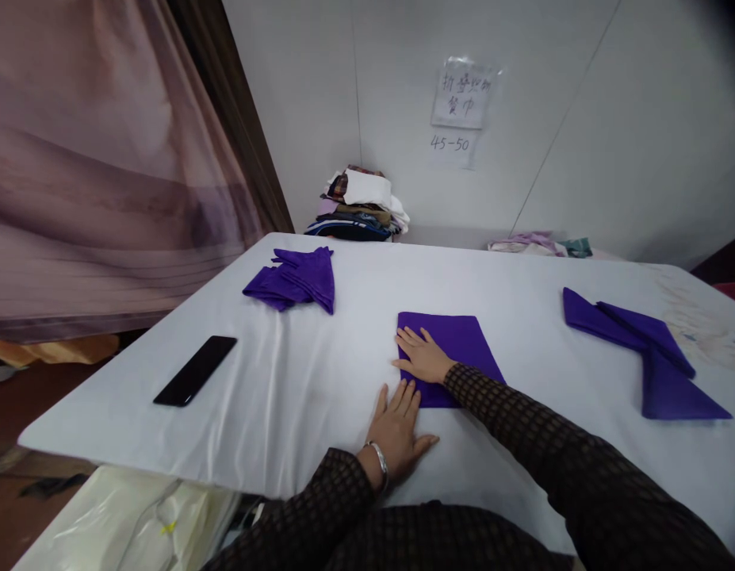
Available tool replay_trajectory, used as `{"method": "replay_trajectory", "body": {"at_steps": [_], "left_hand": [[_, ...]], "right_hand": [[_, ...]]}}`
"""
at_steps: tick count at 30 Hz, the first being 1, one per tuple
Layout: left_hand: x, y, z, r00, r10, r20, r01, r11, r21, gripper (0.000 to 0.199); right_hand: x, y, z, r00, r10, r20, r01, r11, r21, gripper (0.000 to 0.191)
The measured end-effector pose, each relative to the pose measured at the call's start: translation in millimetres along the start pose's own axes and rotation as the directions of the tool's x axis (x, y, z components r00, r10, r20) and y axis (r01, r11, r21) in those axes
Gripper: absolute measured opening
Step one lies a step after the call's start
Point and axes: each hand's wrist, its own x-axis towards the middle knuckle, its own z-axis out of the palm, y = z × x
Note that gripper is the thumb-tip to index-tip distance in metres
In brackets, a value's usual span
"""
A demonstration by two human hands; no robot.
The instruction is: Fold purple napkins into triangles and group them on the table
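Observation:
A purple cloth napkin (453, 337), folded into a neat square, lies flat in front of me. My right hand (425, 355) rests palm down on its left part, fingers spread. Just below, at the napkin's lower left corner, my left hand (396, 428) lies flat with its fingers stretched out; the fingertips touch the cloth's edge. A silver bracelet (379, 462) circles the left wrist. Neither hand grasps anything. Farther right lies another folded purple napkin (646, 341) in an angled, pointed shape. A loosely bunched purple cloth (299, 279) sits toward the back left.
A white-covered table (343, 357) carries the cloths. A black phone (196, 370) lies at the left. Behind the table is a stack of folded clothes (364, 202), with more fabric (537, 243) to the right. A pink curtain (105, 159) hangs at left; paper signs (461, 95) are on the wall.

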Motion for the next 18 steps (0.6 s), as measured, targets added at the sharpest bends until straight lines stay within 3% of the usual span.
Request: {"method": "replay_trajectory", "body": {"at_steps": [10,18], "left_hand": [[0,1,-3.4,0.999,0.0,0.045,0.002,0.999,-0.042,0.081],[1,0,-3.3,0.998,-0.004,0.064,0.007,0.999,-0.043,0.082]], "right_hand": [[33,13,-4,0.998,0.069,-0.006,-0.069,0.998,-0.002,0.068],[43,18,2,0.996,0.087,-0.031,-0.087,0.996,0.002,0.071]]}}
